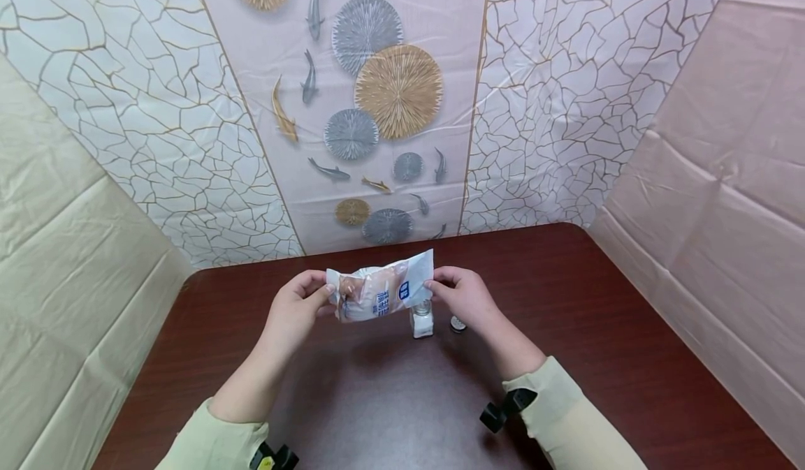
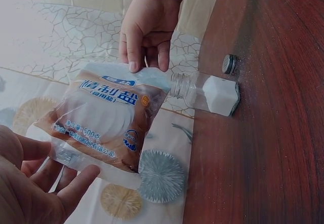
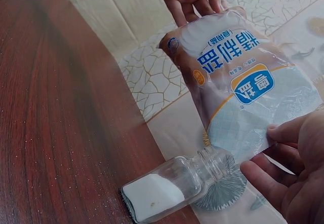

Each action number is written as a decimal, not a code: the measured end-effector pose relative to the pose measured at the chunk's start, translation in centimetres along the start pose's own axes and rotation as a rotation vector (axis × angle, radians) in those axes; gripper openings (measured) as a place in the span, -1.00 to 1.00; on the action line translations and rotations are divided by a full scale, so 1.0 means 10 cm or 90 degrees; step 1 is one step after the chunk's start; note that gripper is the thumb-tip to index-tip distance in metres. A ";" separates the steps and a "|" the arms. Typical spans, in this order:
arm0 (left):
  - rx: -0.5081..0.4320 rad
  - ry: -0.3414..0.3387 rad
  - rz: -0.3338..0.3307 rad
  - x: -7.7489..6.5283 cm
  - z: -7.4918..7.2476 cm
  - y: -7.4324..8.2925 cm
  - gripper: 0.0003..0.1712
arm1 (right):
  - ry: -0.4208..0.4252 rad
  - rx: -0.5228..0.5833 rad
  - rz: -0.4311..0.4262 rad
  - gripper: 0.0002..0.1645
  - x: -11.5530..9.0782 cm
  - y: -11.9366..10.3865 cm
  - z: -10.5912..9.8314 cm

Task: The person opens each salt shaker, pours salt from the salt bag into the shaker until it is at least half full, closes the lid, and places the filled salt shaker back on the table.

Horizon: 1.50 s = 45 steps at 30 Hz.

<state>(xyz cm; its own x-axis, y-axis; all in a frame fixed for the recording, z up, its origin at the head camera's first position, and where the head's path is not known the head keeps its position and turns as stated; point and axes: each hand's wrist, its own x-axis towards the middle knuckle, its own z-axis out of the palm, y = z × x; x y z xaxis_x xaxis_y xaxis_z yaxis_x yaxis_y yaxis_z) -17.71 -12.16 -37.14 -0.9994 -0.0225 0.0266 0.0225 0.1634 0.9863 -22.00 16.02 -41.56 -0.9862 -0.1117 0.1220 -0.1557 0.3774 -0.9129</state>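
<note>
A printed plastic bag of salt [image 1: 375, 294] is held sideways above the table, between both hands. My left hand [image 1: 294, 309] pinches its bottom end, and my right hand [image 1: 470, 299] pinches the top end between thumb and fingers. Just below the bag's right-hand end stands a clear glass bottle [image 3: 162, 188], upright and uncapped, with white salt in its lower part. One corner of the bag is close to the bottle's threaded mouth [image 2: 178, 85]; whether they touch I cannot tell. No salt is seen pouring.
A small round metal lid [image 2: 229, 64] lies on the table to the right of the bottle. Tiny white grains are scattered on the dark red wooden table [image 3: 55, 133] around the bottle. Patterned cloth [image 1: 352, 177] hangs behind the table's far edge.
</note>
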 end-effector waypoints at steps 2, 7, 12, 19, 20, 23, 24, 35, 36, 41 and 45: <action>-0.001 -0.001 0.000 0.00 0.00 0.00 -0.79 | 0.000 0.001 -0.001 -0.81 0.00 0.00 0.00; 0.004 -0.002 0.002 0.00 0.00 0.01 -0.79 | -0.003 0.005 -0.007 -0.82 -0.01 0.01 0.00; 0.010 -0.003 0.004 0.01 0.00 0.02 -0.80 | -0.003 0.013 -0.015 -0.82 -0.01 0.01 0.00; 0.004 -0.002 0.004 0.00 0.00 0.00 -0.80 | -0.003 0.008 -0.019 -0.83 0.00 0.01 0.01; 0.004 -0.001 0.005 0.01 0.00 0.00 -0.80 | -0.003 0.006 -0.019 -0.83 0.00 0.01 0.01; -0.001 -0.002 0.009 0.01 -0.01 -0.01 -0.80 | -0.001 0.002 -0.019 -0.84 0.00 0.01 0.01; -0.002 -0.002 0.009 0.01 -0.01 -0.01 -0.80 | -0.001 0.001 -0.019 -0.84 0.00 0.01 0.01; 0.001 0.000 0.007 0.01 -0.02 -0.01 -0.80 | 0.000 0.004 -0.004 -0.82 0.01 0.02 0.03; 0.001 0.000 0.007 0.01 -0.02 -0.01 -0.80 | -0.001 0.004 -0.005 -0.83 0.01 0.02 0.03; 0.004 0.002 0.002 0.00 -0.02 -0.02 -0.80 | -0.002 0.004 -0.008 -0.83 0.01 0.02 0.04; 0.002 0.003 0.003 0.00 -0.02 -0.02 -0.80 | 0.000 0.007 -0.003 -0.82 0.01 0.01 0.04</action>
<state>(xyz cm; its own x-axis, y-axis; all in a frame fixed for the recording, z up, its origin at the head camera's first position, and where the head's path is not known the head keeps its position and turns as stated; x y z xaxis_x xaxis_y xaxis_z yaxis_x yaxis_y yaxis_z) -17.70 -12.42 -37.30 -0.9992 -0.0256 0.0322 0.0275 0.1669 0.9856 -22.10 15.69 -41.78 -0.9856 -0.1131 0.1260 -0.1593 0.3672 -0.9164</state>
